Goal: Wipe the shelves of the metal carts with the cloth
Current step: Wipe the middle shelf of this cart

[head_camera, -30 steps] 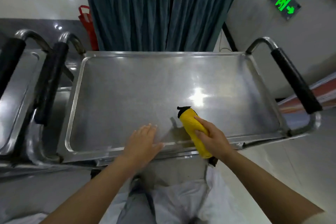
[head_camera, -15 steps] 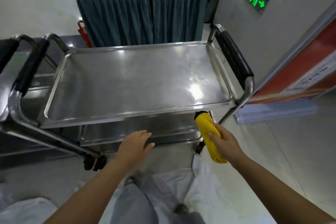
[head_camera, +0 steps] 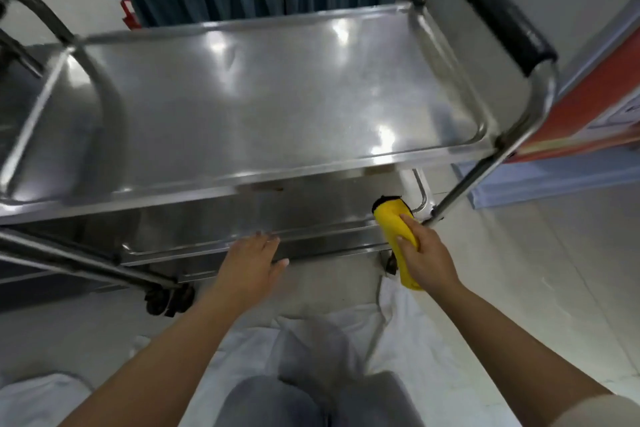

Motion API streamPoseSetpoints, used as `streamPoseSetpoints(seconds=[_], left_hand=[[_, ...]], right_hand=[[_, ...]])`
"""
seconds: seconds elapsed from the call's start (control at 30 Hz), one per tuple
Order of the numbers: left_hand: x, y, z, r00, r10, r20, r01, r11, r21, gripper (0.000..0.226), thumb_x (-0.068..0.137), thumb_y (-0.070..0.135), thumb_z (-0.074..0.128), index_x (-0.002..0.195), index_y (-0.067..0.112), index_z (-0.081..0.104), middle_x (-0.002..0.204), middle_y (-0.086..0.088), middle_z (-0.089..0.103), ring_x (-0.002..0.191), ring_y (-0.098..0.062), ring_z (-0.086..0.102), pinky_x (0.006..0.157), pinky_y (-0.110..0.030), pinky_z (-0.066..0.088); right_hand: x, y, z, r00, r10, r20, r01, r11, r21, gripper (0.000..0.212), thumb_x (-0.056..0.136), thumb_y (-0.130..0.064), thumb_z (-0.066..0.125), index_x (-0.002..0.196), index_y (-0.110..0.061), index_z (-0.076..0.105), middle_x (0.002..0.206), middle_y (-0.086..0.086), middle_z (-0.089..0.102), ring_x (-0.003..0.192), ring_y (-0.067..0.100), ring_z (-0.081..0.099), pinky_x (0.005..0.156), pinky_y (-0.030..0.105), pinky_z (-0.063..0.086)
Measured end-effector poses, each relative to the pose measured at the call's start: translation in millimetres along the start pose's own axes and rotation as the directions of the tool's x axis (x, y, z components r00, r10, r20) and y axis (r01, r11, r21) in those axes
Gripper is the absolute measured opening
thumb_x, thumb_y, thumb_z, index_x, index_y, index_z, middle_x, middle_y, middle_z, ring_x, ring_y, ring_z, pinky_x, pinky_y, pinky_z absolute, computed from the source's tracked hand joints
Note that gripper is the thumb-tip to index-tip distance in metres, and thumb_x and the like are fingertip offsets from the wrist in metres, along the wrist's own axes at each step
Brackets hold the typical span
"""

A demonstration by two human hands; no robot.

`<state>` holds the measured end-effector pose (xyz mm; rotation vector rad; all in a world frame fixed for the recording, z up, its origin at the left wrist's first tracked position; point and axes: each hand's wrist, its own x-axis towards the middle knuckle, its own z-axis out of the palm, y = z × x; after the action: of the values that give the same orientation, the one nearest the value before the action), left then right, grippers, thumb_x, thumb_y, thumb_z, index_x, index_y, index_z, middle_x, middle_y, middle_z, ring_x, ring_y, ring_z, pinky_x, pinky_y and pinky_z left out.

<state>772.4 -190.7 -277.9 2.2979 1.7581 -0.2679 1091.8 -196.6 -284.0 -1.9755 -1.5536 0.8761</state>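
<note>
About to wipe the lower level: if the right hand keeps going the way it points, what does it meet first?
Probably the lower shelf: the right hand aims the cloth at its right end, under the top shelf. Depth is unclear; the cart leg stands close beside.

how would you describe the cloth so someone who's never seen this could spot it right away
Start at the steel cart with the black-padded handle on its right. Below the top tray's near right corner, the right hand grips a rolled cloth at the lower shelf. It is the only bright yellow thing, with a black edge at its tip.
</note>
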Motion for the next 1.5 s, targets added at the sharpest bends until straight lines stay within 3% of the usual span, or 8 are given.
streamPoseSetpoints(seconds=[0.13, 0.3, 0.47, 0.6, 0.9, 1.07, 1.33, 1.5], left_hand=[[74.3, -14.5, 88.5, 0.993, -0.051, -0.107, 0.050, 0.999, -0.014, 0.059, 0.100, 0.047, 0.027, 0.152, 0.020, 0.020, 0.161, -0.002, 0.011, 0.148, -0.020, 0.007, 0.118, -0.041, 0.000], [161.3, -23.4, 162.5, 0.927, -0.014, -0.374, -0.002, 0.999, -0.042, 0.062, 0.100, 0.047, 0.029, 0.148, 0.008, 0.031, 0.158, -0.013, 0.019, 0.147, -0.027, 0.011, 0.117, -0.050, 0.002], [212.3, -30.2, 198.5, 0.917, -0.071, -0.391, 0.100, 0.993, 0.054, 0.072, 0.095, 0.058, 0.012, 0.151, 0.014, 0.018, 0.161, -0.008, 0.005, 0.148, -0.022, -0.004, 0.116, -0.050, -0.011], [219.6, -37.2, 211.8, 0.898, -0.093, -0.430, 0.126, 0.991, 0.047, 0.078, 0.093, 0.063, 0.012, 0.153, 0.013, 0.011, 0.161, -0.008, -0.002, 0.147, -0.021, -0.012, 0.114, -0.051, -0.016], [221.4, -37.9, 213.9, 0.910, -0.046, -0.413, 0.089, 0.992, 0.086, 0.091, 0.085, 0.072, -0.005, 0.153, 0.012, 0.007, 0.161, -0.009, -0.003, 0.146, -0.021, -0.015, 0.115, -0.052, -0.013], [221.4, -37.0, 215.2, 0.901, -0.037, -0.432, 0.102, 0.987, 0.128, 0.105, 0.075, 0.073, -0.021, 0.152, 0.011, 0.012, 0.161, -0.009, 0.004, 0.148, -0.025, -0.005, 0.114, -0.052, -0.008], [221.7, -39.4, 217.3, 0.899, -0.043, -0.436, 0.119, 0.981, 0.150, 0.099, 0.079, 0.071, -0.018, 0.152, 0.011, 0.010, 0.161, -0.008, 0.003, 0.148, -0.025, -0.005, 0.117, -0.054, -0.003], [216.8, -38.6, 215.2, 0.911, -0.062, -0.407, 0.140, 0.976, 0.166, 0.091, 0.084, 0.069, -0.012, 0.153, 0.012, 0.003, 0.161, -0.007, -0.006, 0.147, -0.023, -0.013, 0.117, -0.054, -0.005]], right_hand=[[66.4, 49.8, 78.8, 0.988, -0.139, -0.067, 0.125, 0.977, -0.175, 0.049, 0.094, -0.028, 0.053, 0.141, -0.030, 0.042, 0.134, 0.015, 0.052, 0.112, 0.037, 0.053, 0.090, 0.047, 0.047], [135.3, 78.5, 157.3, 0.920, -0.380, -0.098, 0.311, 0.858, -0.409, 0.051, 0.092, -0.031, 0.055, 0.141, -0.032, 0.043, 0.143, 0.013, 0.044, 0.114, 0.041, 0.049, 0.092, 0.047, 0.043], [168.6, 81.1, 209.9, 0.881, -0.471, -0.042, 0.344, 0.700, -0.626, 0.052, 0.092, -0.042, 0.048, 0.142, -0.042, 0.034, 0.150, 0.003, 0.035, 0.126, 0.032, 0.039, 0.103, 0.042, 0.028], [178.7, 102.5, 196.4, 0.860, -0.506, -0.070, 0.382, 0.729, -0.568, 0.051, 0.090, -0.041, 0.048, 0.140, -0.040, 0.041, 0.145, 0.003, 0.044, 0.123, 0.031, 0.044, 0.105, 0.042, 0.030], [226.9, 164.9, 112.9, 0.946, -0.206, -0.252, 0.073, 0.889, -0.451, 0.045, 0.093, -0.034, 0.044, 0.137, -0.029, 0.045, 0.139, 0.009, 0.048, 0.128, 0.029, 0.042, 0.109, 0.057, 0.027], [252.5, 160.8, 111.2, 0.938, -0.077, -0.339, -0.103, 0.870, -0.482, 0.053, 0.095, -0.031, 0.037, 0.146, -0.034, 0.022, 0.155, 0.007, 0.023, 0.143, 0.032, 0.017, 0.114, 0.060, 0.007], [283.8, 110.3, 148.6, 0.988, -0.114, -0.104, 0.037, 0.827, -0.561, 0.047, 0.097, -0.051, 0.018, 0.144, -0.049, 0.014, 0.161, 0.000, 0.002, 0.145, 0.039, -0.003, 0.107, 0.069, 0.007], [259.8, 120.9, 142.6, 0.953, -0.286, 0.101, 0.284, 0.727, -0.625, 0.044, 0.100, -0.048, 0.019, 0.143, -0.055, 0.014, 0.160, -0.010, 0.003, 0.146, 0.030, 0.006, 0.109, 0.061, 0.018]])
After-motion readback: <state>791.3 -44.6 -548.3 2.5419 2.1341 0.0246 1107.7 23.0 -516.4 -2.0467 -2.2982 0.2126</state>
